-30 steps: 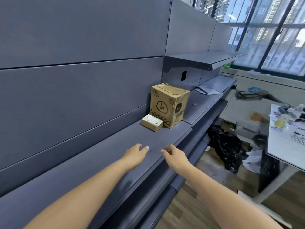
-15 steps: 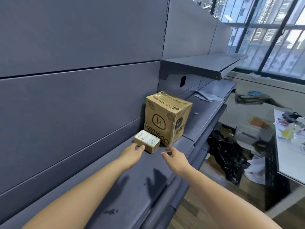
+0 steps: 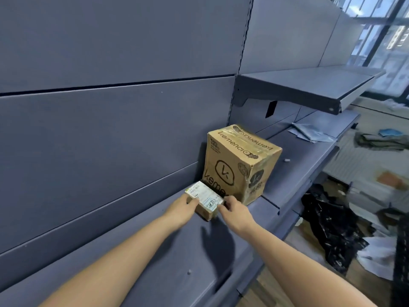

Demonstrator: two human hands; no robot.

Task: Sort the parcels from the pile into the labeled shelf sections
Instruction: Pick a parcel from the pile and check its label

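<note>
Resting on the grey shelf just in front of the large brown carton, the small labelled parcel is clasped between the left hand and right hand, one on each side.

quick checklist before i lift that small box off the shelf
1. Left hand on the small box: ok, fingers touch its left side.
2. Right hand on it: ok, fingers at its right edge.
3. Firm grip closed: cannot tell, the fingertips are partly hidden.
4. Clearance from the large box: not ok, the small box sits right against its base, so pull towards you first.
5. Label readable for sorting: ok as facing up, text too small to read here.
6. Shelf in front free for sliding: ok.
</note>
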